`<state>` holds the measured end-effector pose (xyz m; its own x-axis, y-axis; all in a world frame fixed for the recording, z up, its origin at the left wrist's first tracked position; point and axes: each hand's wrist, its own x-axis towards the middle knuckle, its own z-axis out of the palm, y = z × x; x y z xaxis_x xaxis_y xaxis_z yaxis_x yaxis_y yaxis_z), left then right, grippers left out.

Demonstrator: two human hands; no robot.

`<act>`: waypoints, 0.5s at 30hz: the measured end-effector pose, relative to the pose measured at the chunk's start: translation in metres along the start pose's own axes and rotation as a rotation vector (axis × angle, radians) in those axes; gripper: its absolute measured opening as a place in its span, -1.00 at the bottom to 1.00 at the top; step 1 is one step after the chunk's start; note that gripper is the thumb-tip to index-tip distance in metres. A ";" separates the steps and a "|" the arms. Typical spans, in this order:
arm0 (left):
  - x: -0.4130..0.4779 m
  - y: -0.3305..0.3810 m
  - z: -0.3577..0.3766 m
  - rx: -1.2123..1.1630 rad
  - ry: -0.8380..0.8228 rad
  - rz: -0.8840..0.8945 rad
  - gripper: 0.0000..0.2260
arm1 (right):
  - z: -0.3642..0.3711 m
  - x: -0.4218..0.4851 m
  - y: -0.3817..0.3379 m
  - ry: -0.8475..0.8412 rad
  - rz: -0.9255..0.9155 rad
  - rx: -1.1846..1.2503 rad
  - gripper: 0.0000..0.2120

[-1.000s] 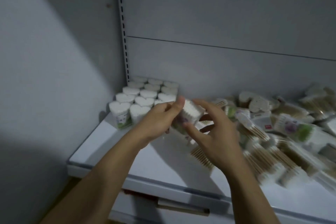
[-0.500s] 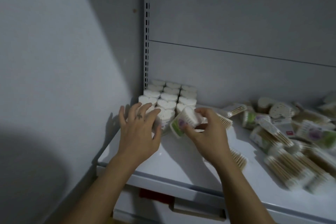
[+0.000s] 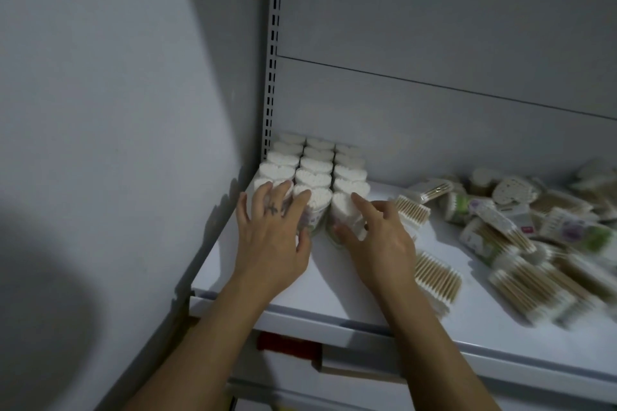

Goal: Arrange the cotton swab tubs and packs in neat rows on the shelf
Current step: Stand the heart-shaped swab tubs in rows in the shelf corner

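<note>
Tubs [image 3: 317, 165], perhaps fifteen, left hand [image 3: 270, 243], right hand [image 3: 380, 243]

Grey side wall [image 3: 100, 110], slotted metal upright [image 3: 273, 43], seamed back panel [image 3: 434, 27], red strip below [image 3: 287, 344].

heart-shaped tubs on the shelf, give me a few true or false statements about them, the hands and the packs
1. The heart-shaped tubs stand upright in three columns in the left rear corner of the shelf. True.
2. The left hand hangs clear of the tubs. False: its fingers lie spread over the nearest tubs of the left and middle columns.
3. The right hand grips the front tub of the right column in its fingers. True.
4. The swab packs on the right sit in neat rows. False: they lie in a loose jumble.
</note>
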<state>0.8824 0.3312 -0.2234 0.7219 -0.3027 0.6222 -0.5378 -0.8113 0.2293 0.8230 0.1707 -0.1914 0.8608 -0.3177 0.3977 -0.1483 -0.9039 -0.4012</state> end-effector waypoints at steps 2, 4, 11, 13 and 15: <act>0.000 -0.001 0.000 -0.001 -0.001 0.003 -0.49 | 0.002 -0.003 0.001 0.001 0.022 -0.021 -0.33; 0.000 -0.001 0.001 -0.007 0.009 0.005 -0.49 | 0.004 -0.010 -0.001 0.089 -0.013 -0.020 -0.34; -0.001 -0.001 0.003 0.010 0.036 0.018 -0.48 | 0.009 -0.022 0.003 0.157 -0.160 -0.060 -0.51; 0.000 -0.001 0.003 0.014 0.033 0.018 -0.48 | 0.007 -0.022 0.004 0.101 -0.154 -0.017 -0.47; 0.000 0.000 0.003 0.003 0.027 0.020 -0.48 | 0.004 -0.022 0.005 0.040 -0.153 0.042 -0.44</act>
<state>0.8839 0.3298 -0.2258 0.6986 -0.3055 0.6470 -0.5512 -0.8063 0.2144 0.8052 0.1741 -0.2056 0.8517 -0.1892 0.4887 0.0041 -0.9301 -0.3673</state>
